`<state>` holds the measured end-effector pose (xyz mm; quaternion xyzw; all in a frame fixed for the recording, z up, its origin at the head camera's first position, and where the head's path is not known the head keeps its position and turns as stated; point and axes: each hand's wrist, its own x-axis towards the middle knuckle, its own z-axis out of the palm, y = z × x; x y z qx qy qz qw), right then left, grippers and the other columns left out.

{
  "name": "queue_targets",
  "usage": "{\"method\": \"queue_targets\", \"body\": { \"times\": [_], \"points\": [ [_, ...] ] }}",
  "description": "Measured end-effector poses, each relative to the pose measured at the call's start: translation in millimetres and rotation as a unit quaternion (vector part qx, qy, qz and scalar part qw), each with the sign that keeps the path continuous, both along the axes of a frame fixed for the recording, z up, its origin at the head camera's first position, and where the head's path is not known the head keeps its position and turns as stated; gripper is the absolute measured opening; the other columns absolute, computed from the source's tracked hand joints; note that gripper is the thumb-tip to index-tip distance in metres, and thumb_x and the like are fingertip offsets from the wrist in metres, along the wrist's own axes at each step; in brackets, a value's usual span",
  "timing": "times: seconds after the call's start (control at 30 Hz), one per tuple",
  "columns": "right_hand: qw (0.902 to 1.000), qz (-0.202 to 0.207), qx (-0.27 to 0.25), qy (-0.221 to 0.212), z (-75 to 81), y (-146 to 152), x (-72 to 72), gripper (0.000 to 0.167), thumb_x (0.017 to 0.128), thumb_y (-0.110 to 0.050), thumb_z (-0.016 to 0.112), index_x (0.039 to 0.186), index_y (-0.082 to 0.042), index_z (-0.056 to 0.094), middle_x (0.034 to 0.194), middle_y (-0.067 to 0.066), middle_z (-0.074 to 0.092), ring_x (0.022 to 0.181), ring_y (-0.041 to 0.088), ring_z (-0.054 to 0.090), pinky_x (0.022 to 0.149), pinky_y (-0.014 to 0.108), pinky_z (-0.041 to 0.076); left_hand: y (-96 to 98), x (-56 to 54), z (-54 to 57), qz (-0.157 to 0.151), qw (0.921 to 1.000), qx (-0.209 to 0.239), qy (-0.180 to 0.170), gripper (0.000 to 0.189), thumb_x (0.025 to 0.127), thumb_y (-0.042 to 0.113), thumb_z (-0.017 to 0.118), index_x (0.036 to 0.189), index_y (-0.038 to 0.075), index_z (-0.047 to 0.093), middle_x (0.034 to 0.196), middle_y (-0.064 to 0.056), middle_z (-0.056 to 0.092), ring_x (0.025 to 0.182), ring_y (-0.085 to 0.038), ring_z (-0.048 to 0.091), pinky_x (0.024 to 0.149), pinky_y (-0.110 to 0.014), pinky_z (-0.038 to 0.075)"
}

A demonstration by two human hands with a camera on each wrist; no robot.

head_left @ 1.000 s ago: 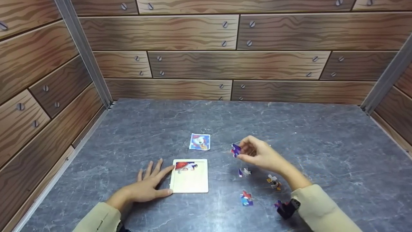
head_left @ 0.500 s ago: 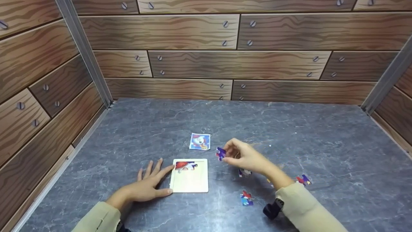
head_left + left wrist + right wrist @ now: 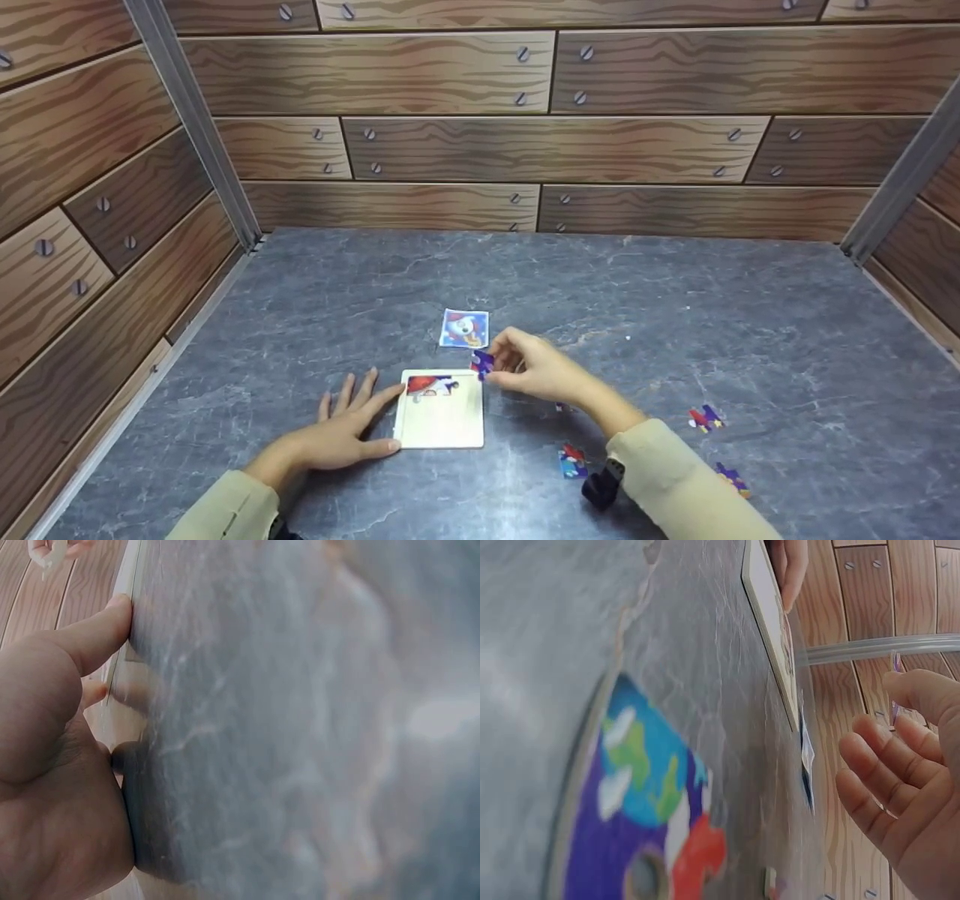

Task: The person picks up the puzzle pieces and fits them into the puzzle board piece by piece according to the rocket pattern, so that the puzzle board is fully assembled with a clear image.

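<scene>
Pinching a purple puzzle piece (image 3: 481,364) now in the narrow grip of the right hand (image 3: 541,367), holding it up by the far right corner of the tray (image 3: 439,426). Touching the tray's left edge with the left hand (image 3: 341,435), spread wide. See a red-and-white section (image 3: 427,385) in the tray's far left corner, a picture card (image 3: 464,328) beyond the tray, loose pieces (image 3: 572,462) to its right on the counter (image 3: 337,300).
</scene>
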<state>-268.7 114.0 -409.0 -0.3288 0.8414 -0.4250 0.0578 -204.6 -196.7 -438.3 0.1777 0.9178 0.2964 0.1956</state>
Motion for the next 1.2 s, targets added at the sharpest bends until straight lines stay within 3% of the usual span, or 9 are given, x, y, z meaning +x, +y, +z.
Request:
{"method": "queue_targets", "body": {
  "times": [0.57, 0.87, 1.2],
  "points": [
    [0.9999, 0.01, 0.011, 0.005, -6.9, -19.9, -9.0, 0.022, 0.081, -0.009, 0.07, 0.097, -0.001, 0.056, 0.081, 0.001, 0.06, 0.075, 0.013, 0.058, 0.07, 0.027, 0.05, 1.7, -1.6, 1.3, 0.009, 0.9996, -0.028, 0.001, 0.079, 0.084, 0.058, 0.056, 0.149, 0.031, 0.019, 0.154, -0.015, -0.009, 0.135, -0.038, -0.022, 0.098, -0.063, -0.018],
    [0.9986, 0.029, 0.032, -0.03, -12.1, -25.6, -8.9, 0.024, 0.081, -0.009, 0.07, 0.098, 0.0, 0.055, 0.081, 0.001, 0.059, 0.075, 0.013, 0.057, 0.069, 0.027, 0.05, 1.0, 0.0, 1.1, -0.001, 0.9998, -0.018, 0.006, 0.078, 0.085, 0.056, 0.055, 0.149, 0.031, 0.018, 0.154, -0.016, -0.01, 0.134, -0.038, -0.023, 0.097, -0.062, -0.019],
    [0.9977, 0.029, 0.06, -0.006, -17.7, -30.7, -11.8, 0.024, 0.076, -0.007, 0.071, 0.093, 0.001, 0.056, 0.08, 0.004, 0.058, 0.073, 0.013, 0.055, 0.068, 0.026, 0.049, 0.6, 1.0, 2.5, -0.002, 0.9999, -0.013, 0.005, 0.078, 0.086, 0.055, 0.055, 0.15, 0.03, 0.018, 0.154, -0.015, -0.01, 0.135, -0.038, -0.023, 0.097, -0.062, -0.019]
  ]
}}
